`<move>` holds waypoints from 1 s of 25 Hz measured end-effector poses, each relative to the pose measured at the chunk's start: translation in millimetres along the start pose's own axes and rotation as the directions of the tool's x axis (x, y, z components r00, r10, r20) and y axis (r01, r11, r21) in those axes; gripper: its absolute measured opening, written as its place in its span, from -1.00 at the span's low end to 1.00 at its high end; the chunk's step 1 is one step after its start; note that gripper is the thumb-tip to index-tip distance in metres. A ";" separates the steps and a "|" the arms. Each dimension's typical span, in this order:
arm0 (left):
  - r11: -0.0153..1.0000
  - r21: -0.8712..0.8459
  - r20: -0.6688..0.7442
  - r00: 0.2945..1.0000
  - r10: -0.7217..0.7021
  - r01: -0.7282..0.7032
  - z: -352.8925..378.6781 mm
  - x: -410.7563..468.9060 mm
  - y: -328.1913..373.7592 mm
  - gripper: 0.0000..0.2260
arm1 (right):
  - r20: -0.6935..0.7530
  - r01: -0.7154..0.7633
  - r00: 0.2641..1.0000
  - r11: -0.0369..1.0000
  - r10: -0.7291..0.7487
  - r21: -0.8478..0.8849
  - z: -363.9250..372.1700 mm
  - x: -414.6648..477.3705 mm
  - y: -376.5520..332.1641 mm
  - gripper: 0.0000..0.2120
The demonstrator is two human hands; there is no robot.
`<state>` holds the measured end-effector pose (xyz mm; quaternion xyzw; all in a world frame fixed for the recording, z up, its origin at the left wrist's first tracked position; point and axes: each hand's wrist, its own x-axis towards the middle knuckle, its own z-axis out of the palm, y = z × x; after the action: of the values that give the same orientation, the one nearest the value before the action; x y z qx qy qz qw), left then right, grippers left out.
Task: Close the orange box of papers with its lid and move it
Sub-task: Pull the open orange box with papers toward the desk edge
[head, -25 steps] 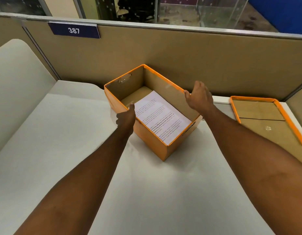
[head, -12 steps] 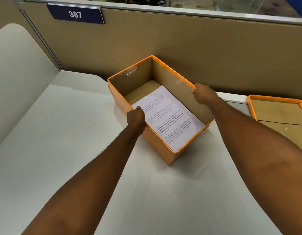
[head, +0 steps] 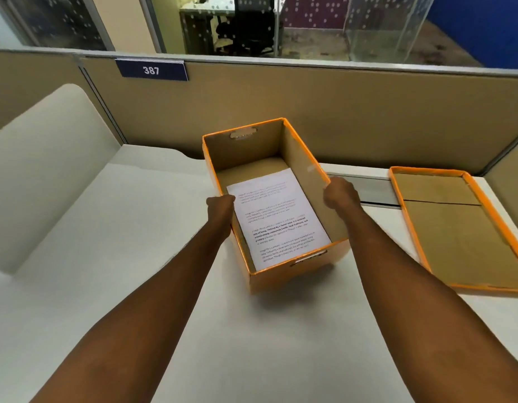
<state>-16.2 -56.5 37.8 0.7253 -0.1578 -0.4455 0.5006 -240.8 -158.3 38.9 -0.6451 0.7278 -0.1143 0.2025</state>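
On the white desk [head: 112, 257], the left hand [head: 220, 205] clenches the left wall of the open orange cardboard box [head: 281, 279] at twelve o'clock; printed white papers [head: 276, 216] lie inside. The right hand [head: 340, 194] grips its right wall. At two o'clock, well apart, the flat orange-rimmed lid [head: 455, 228] rests upturned, below a tan partition [head: 368, 112].

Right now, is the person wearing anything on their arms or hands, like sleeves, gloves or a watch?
No. Both arms are bare as far up as the picture shows, with no sleeve in sight. The left hand and the right hand have no gloves, and neither wrist shows a watch or bracelet. Most fingers are hidden behind the box walls, so I cannot tell if there are rings.
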 end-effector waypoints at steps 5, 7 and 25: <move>0.978 0.046 0.057 0.978 0.202 -0.204 -25.0 -60.1 -2.0 -0.94 | -0.051 -0.023 0.998 0.993 0.029 0.119 -29.9 -78.9 25.2 -0.74; 0.955 0.122 0.071 0.962 0.265 -0.272 -36.6 -79.0 -11.1 -0.86 | -0.039 0.002 0.999 0.994 0.002 0.113 -35.0 -112.4 37.2 -0.73; 0.845 0.414 0.302 0.926 0.225 -0.340 -102.5 -149.8 -117.2 -0.60 | 0.053 -0.157 0.988 0.906 0.147 0.392 32.5 -295.2 107.8 -0.74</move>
<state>-42.1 157.2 19.8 0.7315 -0.4239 -0.4011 0.3525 -297.4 150.9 7.3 -0.5335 0.7354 -0.2356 0.3450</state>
